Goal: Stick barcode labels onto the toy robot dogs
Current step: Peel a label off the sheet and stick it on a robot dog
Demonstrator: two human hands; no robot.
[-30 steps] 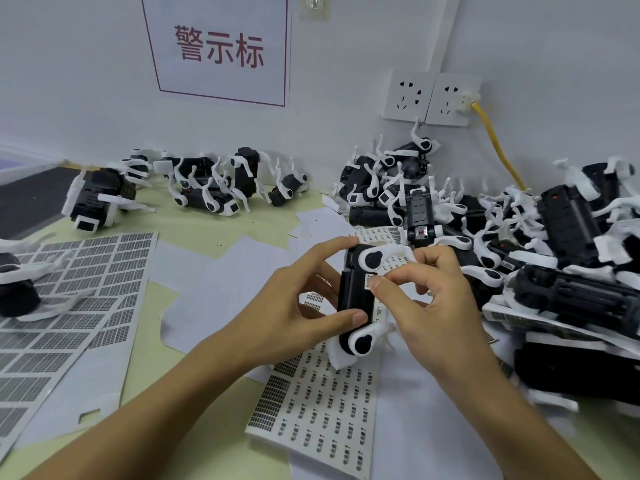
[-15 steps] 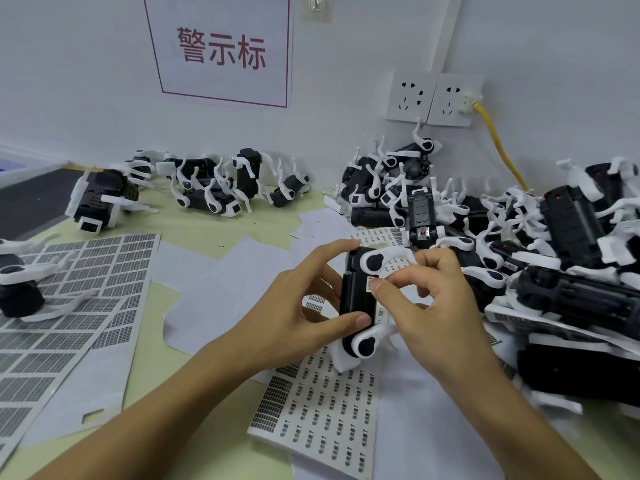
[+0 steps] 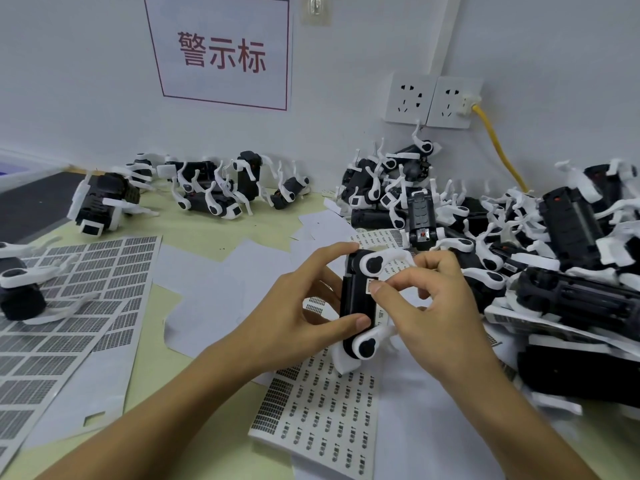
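A black toy robot dog [image 3: 354, 299] with white legs stands on end at the centre of the table. My left hand [image 3: 304, 313] grips it from the left, index finger over its top and thumb across its lower body. My right hand [image 3: 429, 310] is against its right side, fingers curled, with the thumb tip pressing a small white barcode label [image 3: 370, 285] onto the body. A sheet of small barcode labels [image 3: 322, 400] lies under the dog.
A large pile of robot dogs [image 3: 540, 244] fills the right side, up to the wall sockets [image 3: 433, 100] and a yellow cable [image 3: 498, 154]. More dogs [image 3: 214, 188] lie at the back left. A bigger label sheet [image 3: 65, 299] covers the left.
Both hands stay on the dog almost unmoved. My right thumb has shifted slightly on the label.
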